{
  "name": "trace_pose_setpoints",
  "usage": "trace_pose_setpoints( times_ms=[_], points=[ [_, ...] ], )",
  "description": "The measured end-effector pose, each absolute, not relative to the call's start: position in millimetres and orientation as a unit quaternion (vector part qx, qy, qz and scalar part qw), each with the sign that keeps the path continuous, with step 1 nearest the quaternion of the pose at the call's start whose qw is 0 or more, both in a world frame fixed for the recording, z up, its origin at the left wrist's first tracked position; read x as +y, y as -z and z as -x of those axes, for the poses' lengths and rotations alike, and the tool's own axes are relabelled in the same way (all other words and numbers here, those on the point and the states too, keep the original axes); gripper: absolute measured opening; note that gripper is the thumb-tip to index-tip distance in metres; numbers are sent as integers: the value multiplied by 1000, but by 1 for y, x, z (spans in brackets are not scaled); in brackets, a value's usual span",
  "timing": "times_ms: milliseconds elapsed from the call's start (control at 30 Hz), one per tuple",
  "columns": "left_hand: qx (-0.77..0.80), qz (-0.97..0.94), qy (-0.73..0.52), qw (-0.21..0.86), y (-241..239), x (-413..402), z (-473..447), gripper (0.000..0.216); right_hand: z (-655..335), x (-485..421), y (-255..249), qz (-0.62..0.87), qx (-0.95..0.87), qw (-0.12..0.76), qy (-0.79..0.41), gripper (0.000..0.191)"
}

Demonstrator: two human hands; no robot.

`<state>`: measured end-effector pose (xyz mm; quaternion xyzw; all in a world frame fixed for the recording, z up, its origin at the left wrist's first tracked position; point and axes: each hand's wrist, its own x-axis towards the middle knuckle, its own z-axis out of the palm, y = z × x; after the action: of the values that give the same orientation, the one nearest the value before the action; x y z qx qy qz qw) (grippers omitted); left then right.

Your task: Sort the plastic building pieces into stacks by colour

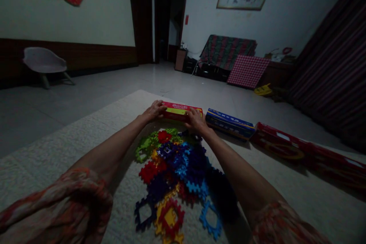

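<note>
Head view: red box (pixel 176 111) between left fingers (pixel 162 109) and right fingers (pixel 190 114), in their grip.

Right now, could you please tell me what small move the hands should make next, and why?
Probably a gentle rightward nudge of the red box: the left hand and right hand are both on it, and a narrow gap seems to separate it from the blue box.

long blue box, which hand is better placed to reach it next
Probably the right hand: it touches the yellow-striped red box at the end nearest the blue box; the left hand touches the other end.
</note>
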<state>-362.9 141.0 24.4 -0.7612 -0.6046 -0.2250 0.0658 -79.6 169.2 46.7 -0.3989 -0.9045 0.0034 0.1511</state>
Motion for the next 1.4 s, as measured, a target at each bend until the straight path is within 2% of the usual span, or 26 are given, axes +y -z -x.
trace_pose_setpoints(
  times_ms=[67,167,267,367,433,533,633,800,867,933,1100,1200,1400],
  points=[
    [-626,727,272,71,-17,134,361,63,67,164,-34,423,-875,235,-2,64],
    [-712,618,330,53,-13,122,354,74,55,158,-21,480,-815,324,-28,58],
    [-802,503,322,-29,-17,114,347,63,54,159,-15,519,-776,355,-52,46],
    [-811,478,323,-100,-23,114,342,46,56,163,-15,523,-755,390,-55,42],
    [-801,483,334,-114,-25,116,339,42,55,165,-12,539,-746,386,-64,40],
    [-803,475,343,-109,-25,123,336,41,52,169,-3,562,-754,324,-100,38],
    [-804,465,352,-115,-23,134,333,42,52,177,5,544,-778,292,-116,43],
    [-800,449,363,-163,-21,146,326,64,61,190,4,509,-791,304,-147,52],
    [-793,459,371,-154,-21,145,323,73,56,189,0,491,-797,310,-166,52],
    [-781,481,375,-134,-23,139,319,73,41,183,-3,465,-802,322,-191,48],
    [-705,612,355,-50,-29,99,285,50,-32,139,0,418,-771,391,-280,36],
    [-607,728,318,-26,-34,57,233,42,-72,96,8,460,-676,458,-348,38],
    [-457,870,182,-32,-38,-32,104,54,-110,21,29,517,-423,615,-419,40]
  ],
)
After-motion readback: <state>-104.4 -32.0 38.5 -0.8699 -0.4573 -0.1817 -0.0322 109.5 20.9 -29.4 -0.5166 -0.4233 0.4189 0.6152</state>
